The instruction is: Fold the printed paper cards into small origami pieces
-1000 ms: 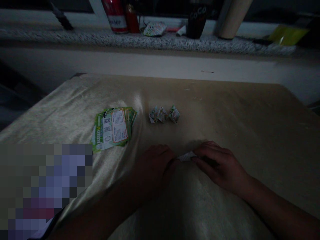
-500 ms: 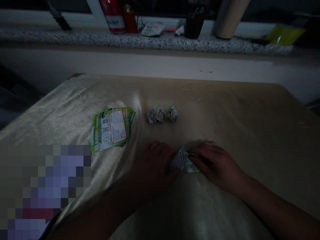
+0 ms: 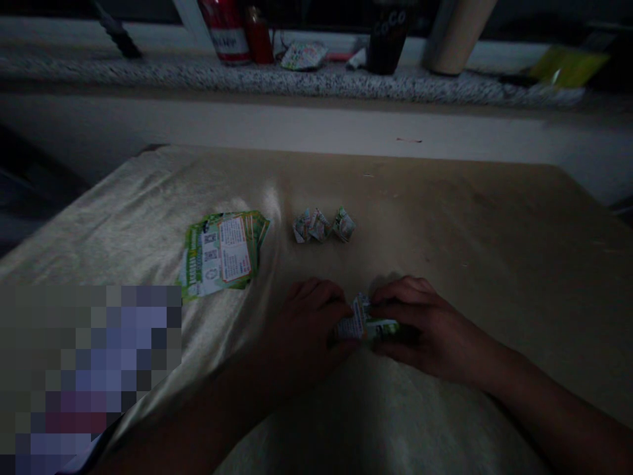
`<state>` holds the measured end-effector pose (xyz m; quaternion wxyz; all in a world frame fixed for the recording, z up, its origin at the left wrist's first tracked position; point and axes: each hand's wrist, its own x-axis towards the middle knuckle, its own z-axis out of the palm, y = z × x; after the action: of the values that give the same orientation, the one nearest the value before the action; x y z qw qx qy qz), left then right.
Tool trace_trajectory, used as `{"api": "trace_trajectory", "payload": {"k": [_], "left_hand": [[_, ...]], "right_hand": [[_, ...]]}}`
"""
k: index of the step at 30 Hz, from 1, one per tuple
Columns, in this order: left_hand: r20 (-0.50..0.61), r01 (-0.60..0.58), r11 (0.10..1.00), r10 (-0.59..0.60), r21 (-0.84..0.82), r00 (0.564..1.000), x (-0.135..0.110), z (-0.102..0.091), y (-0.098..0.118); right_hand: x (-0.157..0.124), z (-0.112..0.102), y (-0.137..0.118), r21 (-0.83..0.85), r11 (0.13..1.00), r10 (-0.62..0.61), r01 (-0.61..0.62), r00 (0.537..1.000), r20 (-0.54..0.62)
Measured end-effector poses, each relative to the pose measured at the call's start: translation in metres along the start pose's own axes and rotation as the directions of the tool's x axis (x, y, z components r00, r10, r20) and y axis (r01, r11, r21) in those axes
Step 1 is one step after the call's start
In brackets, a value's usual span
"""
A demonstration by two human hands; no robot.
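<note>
Between my two hands lies a partly folded sheet of printed paper (image 3: 360,322), green and white, on the cloth-covered table (image 3: 435,211). My left hand (image 3: 316,323) is closed on its left side, thumb at the near edge. On its right side my right hand (image 3: 420,323) grips with bent fingers, thumb below and fingers above. Beyond my hands stand three small folded paper pieces (image 3: 319,225), two touching and one slightly apart to the right. To the left is a fanned stack of green printed leaflets (image 3: 222,254).
A speckled stone sill (image 3: 321,84) runs behind the table. On it stand a red can (image 3: 227,33), a dark CoCo cup (image 3: 388,39), a tan cylinder (image 3: 457,36) and a yellow packet (image 3: 568,66). A pixelated patch covers the lower left.
My right hand's fingers have shifted on the sheet, with the thumb now lower at the near edge. More green shows on the sheet's right side. My left hand has barely moved.
</note>
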<state>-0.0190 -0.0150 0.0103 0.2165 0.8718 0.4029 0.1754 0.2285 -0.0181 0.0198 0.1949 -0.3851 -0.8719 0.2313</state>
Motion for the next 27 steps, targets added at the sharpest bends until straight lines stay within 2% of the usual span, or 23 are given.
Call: {"api": "trace_trajectory", "payload": {"k": [7,14,18,27], "left_hand": [[0.019,-0.005,1.000,0.006,-0.009,1.000,0.000,-0.001,0.001],[0.086,-0.036,0.999,0.039,-0.032,0.996,0.000,-0.010,0.005],[0.067,-0.002,1.000,0.004,-0.016,0.998,0.000,-0.012,0.006],[0.025,-0.068,0.997,0.067,0.040,0.997,-0.002,-0.008,0.004]], "right_hand": [[-0.002,0.002,0.004,-0.024,0.999,-0.032,0.032,0.999,0.009],[-0.001,0.001,0.003,-0.034,0.999,-0.029,0.029,1.000,0.004],[-0.001,0.001,0.000,-0.042,0.999,-0.004,0.003,0.999,-0.033],[-0.001,0.005,0.004,0.017,1.000,-0.008,0.009,0.998,-0.058]]}}
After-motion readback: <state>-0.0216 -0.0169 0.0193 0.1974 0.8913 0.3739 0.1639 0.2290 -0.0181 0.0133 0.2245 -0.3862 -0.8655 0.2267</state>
